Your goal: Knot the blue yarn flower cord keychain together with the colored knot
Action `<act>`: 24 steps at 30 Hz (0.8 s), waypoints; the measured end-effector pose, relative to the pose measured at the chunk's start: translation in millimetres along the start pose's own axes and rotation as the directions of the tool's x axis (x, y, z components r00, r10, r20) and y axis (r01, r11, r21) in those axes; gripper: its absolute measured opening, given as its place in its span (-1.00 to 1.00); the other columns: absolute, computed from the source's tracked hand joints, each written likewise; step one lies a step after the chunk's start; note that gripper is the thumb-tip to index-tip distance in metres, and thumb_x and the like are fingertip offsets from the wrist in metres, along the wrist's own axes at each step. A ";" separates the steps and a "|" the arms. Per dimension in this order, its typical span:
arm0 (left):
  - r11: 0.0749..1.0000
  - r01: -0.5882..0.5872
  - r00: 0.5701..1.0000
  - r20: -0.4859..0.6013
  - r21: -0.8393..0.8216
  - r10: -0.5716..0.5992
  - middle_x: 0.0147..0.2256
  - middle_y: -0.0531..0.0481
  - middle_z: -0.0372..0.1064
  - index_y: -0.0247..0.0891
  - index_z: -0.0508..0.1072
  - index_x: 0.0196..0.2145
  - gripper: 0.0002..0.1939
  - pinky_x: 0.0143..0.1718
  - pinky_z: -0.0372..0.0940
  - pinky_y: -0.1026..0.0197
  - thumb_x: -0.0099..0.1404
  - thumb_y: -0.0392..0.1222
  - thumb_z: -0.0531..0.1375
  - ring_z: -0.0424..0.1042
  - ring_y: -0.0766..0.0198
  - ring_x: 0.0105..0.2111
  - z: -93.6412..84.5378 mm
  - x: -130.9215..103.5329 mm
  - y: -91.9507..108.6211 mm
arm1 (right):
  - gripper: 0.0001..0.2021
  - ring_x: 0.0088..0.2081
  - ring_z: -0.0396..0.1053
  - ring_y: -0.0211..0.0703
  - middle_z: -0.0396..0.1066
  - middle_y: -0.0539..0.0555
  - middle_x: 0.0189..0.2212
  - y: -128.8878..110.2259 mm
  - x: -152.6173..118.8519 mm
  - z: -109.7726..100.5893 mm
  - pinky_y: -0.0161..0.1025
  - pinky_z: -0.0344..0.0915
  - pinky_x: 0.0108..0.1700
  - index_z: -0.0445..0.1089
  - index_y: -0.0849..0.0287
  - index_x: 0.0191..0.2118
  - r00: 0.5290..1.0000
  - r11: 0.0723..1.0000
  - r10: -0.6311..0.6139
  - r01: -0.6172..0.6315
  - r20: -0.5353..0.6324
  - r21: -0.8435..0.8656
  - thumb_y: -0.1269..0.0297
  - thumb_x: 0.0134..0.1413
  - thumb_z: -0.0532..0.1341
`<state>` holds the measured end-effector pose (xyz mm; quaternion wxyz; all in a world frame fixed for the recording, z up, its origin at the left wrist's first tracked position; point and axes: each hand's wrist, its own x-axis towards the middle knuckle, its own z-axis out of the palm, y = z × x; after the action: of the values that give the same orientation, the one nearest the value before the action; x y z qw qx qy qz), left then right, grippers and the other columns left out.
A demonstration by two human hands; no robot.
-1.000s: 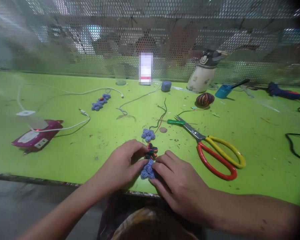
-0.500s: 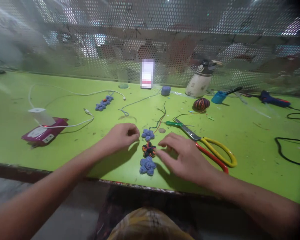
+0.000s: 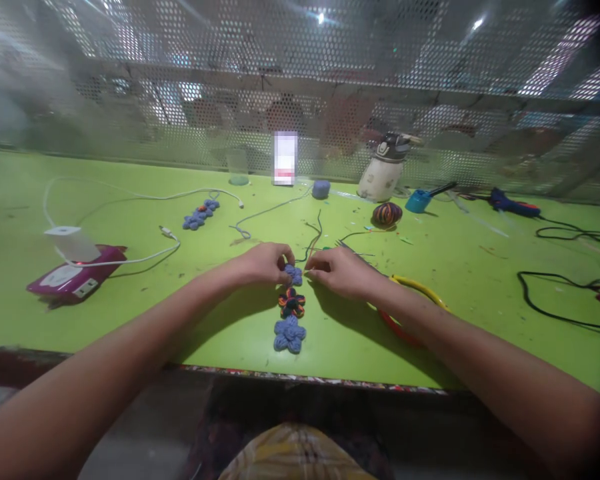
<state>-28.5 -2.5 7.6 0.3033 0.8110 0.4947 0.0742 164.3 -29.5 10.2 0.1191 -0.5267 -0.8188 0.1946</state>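
Observation:
Three crocheted flowers lie in a joined-looking column near the table's front edge. The top blue flower (image 3: 293, 274) is between my hands, the black-and-orange flower (image 3: 291, 303) below it, and a larger blue flower (image 3: 289, 334) nearest me. My left hand (image 3: 265, 265) is closed on the left side of the top flower. Just right of that flower, my right hand (image 3: 341, 272) has its thumb and forefinger pinched together; what they hold is too small to tell. Loose yarn tails (image 3: 316, 235) run up from the top flower. Scissors (image 3: 420, 291) lie partly hidden under my right forearm.
Behind are a blue yarn ball (image 3: 321, 189), a multicoloured yarn ball (image 3: 387, 214), a bottle (image 3: 381, 175), a glass (image 3: 239, 168) and a blurred phone (image 3: 285, 159). Left are another flower strip (image 3: 201, 215) and a purple power strip (image 3: 80, 275) with white cables. A glue gun (image 3: 514, 203) lies right.
Both hands have moved in to the top blue flower. My left fingers have closed on it, and my right fingers have pinched beside it. The camera view has shifted slightly.

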 end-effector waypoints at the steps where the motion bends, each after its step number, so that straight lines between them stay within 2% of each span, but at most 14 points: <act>1: 0.999 -0.017 1.000 -0.005 -0.027 0.017 -0.43 0.01 0.40 -0.27 0.44 -0.25 -0.70 -0.44 0.16 0.25 0.00 -0.19 0.21 0.33 0.25 -0.46 1.3 0.1 -1.4 | -0.81 -0.36 0.38 -0.18 0.53 0.11 -0.37 1.5 2.0 0.7 -0.28 0.18 -0.34 0.53 0.23 -0.23 1.000 1.000 -0.001 0.001 -0.002 0.002 0.38 0.09 0.18; 6: 0.972 -0.075 0.997 -0.050 -0.221 0.066 -0.41 -0.01 0.44 -0.28 0.43 -0.26 -0.75 -0.39 0.23 0.24 0.05 -0.23 0.18 0.39 0.26 -0.43 3.2 -0.6 -8.5 | -0.76 -0.35 0.40 -0.17 0.53 0.11 -0.34 8.4 12.6 3.8 -0.27 0.21 -0.31 0.48 0.22 -0.10 1.000 0.999 -0.018 0.018 -0.019 0.031 0.38 0.10 0.19; 11: 0.933 -0.055 0.996 -0.082 -0.356 0.028 -0.37 -0.07 0.48 -0.28 0.43 -0.26 -0.76 -0.38 0.27 0.20 0.06 -0.28 0.17 0.43 0.23 -0.40 -1.4 -2.7 -13.9 | -0.67 -0.33 0.39 -0.16 0.53 0.13 -0.32 4.3 21.1 6.2 -0.25 0.22 -0.26 0.43 0.23 0.01 0.999 0.999 -0.037 0.037 -0.012 0.001 0.37 0.11 0.20; 13: 0.918 -0.044 0.994 -0.105 -0.394 0.003 -0.37 -0.07 0.47 -0.26 0.43 -0.28 -0.78 -0.37 0.29 0.17 0.05 -0.29 0.18 0.44 0.22 -0.38 -2.4 -3.1 -15.4 | -0.70 -0.35 0.38 -0.16 0.52 0.14 -0.33 2.1 21.1 6.5 -0.24 0.22 -0.28 0.46 0.24 -0.03 0.999 1.000 -0.031 0.031 -0.017 0.004 0.35 0.11 0.19; 18: 0.862 -0.026 0.989 -0.139 -0.506 -0.052 -0.37 -0.04 0.44 -0.25 0.44 -0.32 -0.80 -0.36 0.31 0.16 0.02 -0.33 0.22 0.43 0.26 -0.43 -3.3 -4.6 -14.0 | -0.78 -0.35 0.38 -0.18 0.52 0.12 -0.34 2.6 17.0 6.0 -0.27 0.22 -0.30 0.54 0.22 -0.20 0.993 0.998 -0.014 0.022 -0.115 0.066 0.41 0.10 0.15; 22: 0.820 -0.041 0.991 -0.129 -0.571 -0.040 -0.37 -0.04 0.45 -0.27 0.45 -0.28 -0.79 -0.29 0.32 0.14 0.06 -0.30 0.25 0.42 0.28 -0.41 -2.9 -4.5 -15.9 | -0.77 -0.32 0.36 -0.18 0.50 0.12 -0.30 0.8 17.2 4.4 -0.26 0.23 -0.28 0.53 0.20 -0.17 0.995 0.998 -0.020 0.026 -0.100 0.062 0.44 0.05 0.19; 24: 0.783 -0.043 0.994 -0.107 -0.620 -0.030 -0.33 -0.06 0.46 -0.28 0.45 -0.25 -0.76 -0.22 0.32 0.12 0.06 -0.29 0.28 0.44 0.28 -0.37 -1.9 -3.9 -19.2 | -0.80 -0.33 0.36 -0.18 0.49 0.13 -0.32 -1.7 17.3 3.3 -0.24 0.24 -0.28 0.53 0.24 -0.21 0.998 0.993 -0.010 0.017 -0.058 0.119 0.44 0.04 0.20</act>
<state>-45.8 1.3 -1.0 0.5250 0.6623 0.4561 0.2788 154.4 -15.0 7.7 0.1752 -0.5183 -0.8055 0.2275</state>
